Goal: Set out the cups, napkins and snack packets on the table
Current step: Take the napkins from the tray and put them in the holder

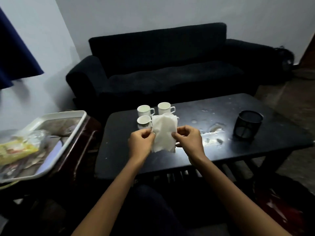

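Both hands hold a white napkin stack (164, 133) above the dark table (170, 160), near its front-centre. The napkin is soft paper, roughly rectangular, taller than wide, w/ layered edges showing at the top right corner; lower edge hangs free and slightly ragged.

Left hand (140, 142): fingers curled, thumb and fingertips pinch the napkin's left edge. Right hand (188, 138): fingers curled, pinch the right edge approx. mid-height. Both forearms are bare and reach in from the lower frame.

Cups: four white handled cups stand upright in a tight cluster on the table behind the napkin. Back-left cup (144, 111) and back-right cup (165, 108) are fully visible, handles to the right. Front-left cup (144, 122) is partly covered by the napkin. The fourth cup (169, 115) shows only its rim and part of a handle above the napkin.

Snack packets (18, 150): yellow and clear wrappers, blurred, lie in a white tray (75, 126) on a side stand to the left, well apart from the table's cups.

A black mesh holder (248, 124) stands at the table's right side. Pale stains mark the tabletop between holder and hands. A dark sofa (162, 65) sits behind the table.
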A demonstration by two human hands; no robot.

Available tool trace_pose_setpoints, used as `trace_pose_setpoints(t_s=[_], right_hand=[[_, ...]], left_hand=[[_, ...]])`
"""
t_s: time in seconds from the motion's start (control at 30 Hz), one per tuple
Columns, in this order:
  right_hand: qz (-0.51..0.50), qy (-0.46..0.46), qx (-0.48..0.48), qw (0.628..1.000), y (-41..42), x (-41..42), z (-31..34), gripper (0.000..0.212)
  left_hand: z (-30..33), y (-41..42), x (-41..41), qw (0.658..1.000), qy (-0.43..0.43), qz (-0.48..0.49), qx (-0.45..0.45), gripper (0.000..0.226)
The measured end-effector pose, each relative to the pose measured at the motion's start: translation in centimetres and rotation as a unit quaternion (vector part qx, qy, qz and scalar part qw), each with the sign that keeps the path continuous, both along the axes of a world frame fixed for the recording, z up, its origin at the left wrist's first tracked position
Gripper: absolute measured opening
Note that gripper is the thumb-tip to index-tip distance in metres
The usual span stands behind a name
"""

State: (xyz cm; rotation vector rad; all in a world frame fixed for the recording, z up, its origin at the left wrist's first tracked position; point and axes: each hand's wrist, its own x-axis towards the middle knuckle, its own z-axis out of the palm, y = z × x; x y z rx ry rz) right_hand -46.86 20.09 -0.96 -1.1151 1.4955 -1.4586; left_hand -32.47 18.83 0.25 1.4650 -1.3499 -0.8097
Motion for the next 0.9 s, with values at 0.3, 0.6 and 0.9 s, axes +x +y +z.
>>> trace_pose_setpoints(t_s=[0.3, 0.6, 0.9], right_hand=[[-0.131, 0.048, -0.028, 0.990, 0.4, -12.8, 0.4, 0.006], [-0.255, 0.070, -0.071, 0.962, -1.1, -22.1, 1.4, 0.012], [-0.221, 0.064, -0.056, 0.972, -3.2, -27.1, 0.2, 0.016]], left_hand=[[0.0, -2.9, -13.5, 0.992, -0.070, -0.106, -0.026, 0.017], [1.1, -5.2, -24.7, 0.982, -0.072, -0.174, -0.022, 0.018], [0.8, -8.8, -30.2, 0.972, -0.065, -0.224, 0.000, 0.020]])
